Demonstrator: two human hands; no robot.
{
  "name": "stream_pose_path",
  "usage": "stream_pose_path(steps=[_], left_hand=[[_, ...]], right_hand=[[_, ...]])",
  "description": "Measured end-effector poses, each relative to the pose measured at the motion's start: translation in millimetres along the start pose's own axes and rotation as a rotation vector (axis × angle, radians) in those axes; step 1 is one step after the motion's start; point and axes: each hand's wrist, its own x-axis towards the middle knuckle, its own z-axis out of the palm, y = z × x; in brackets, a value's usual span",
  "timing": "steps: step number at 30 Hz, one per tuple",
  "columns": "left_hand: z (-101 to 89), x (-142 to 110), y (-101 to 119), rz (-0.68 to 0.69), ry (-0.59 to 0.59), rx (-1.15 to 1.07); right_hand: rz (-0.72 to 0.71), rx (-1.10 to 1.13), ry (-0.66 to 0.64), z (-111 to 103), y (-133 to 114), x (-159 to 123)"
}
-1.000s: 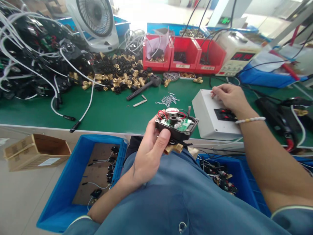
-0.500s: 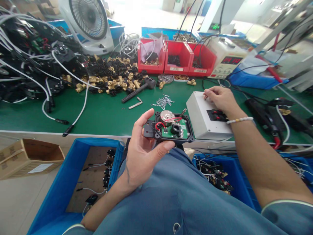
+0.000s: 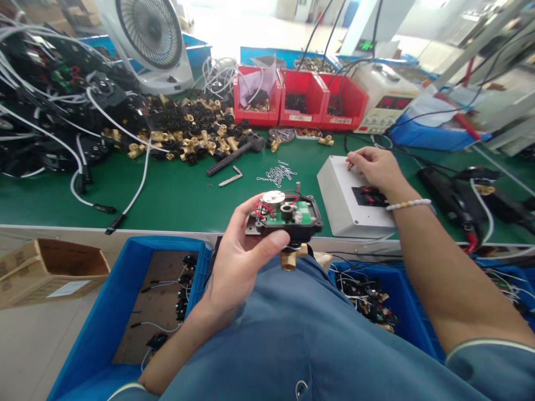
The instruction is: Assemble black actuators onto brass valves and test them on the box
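Note:
My left hand (image 3: 246,245) is closed around an open black motorised valve housing (image 3: 307,228), above my lap. Inside show a round silver motor (image 3: 273,197), red wires and a green circuit board (image 3: 305,213). A brass valve body (image 3: 288,260) sticks out underneath. To the right, my right hand (image 3: 376,170) rests over a light grey box (image 3: 340,203) with black and red terminals (image 3: 370,196). Its thumb and fingers pinch a small coppery switch or stub (image 3: 349,165) at the box's far side, mostly covered by the fingertips.
A black mallet (image 3: 236,153), a hex key (image 3: 230,177) and a heap of metal clips (image 3: 278,174) lie on the green bench. Behind stand red bins (image 3: 303,100), brass fittings (image 3: 196,136), a fan (image 3: 152,44) and a power supply (image 3: 387,97). Blue crates (image 3: 96,317) sit below.
My left hand has tilted the valve housing and shifted it slightly left, so the brass body beneath now shows. My right hand stays at the grey box. The power supply's red reading differs.

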Motion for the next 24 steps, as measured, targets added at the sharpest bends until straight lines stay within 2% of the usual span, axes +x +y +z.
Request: stream_pose_path(steps=[2, 4, 8, 24], left_hand=[[-3.0, 4.6, -0.9, -0.135, -0.027, -0.061], [-4.6, 8.0, -2.3, -0.197, -0.022, -0.090], [-4.9, 10.5, -3.9, -0.186, 0.021, -0.117], [-6.5, 10.9, -3.8, -0.184, 0.022, -0.106]], right_hand=[[0.003, -0.002, 0.002, 0.1, -0.9, -0.6], [0.006, -0.004, 0.005, 0.1, -2.0, -1.3], [0.007, -0.009, 0.013, -0.7, -4.1, -2.9], [0.047, 0.006, 0.021, 0.9, -9.0, -6.1]])
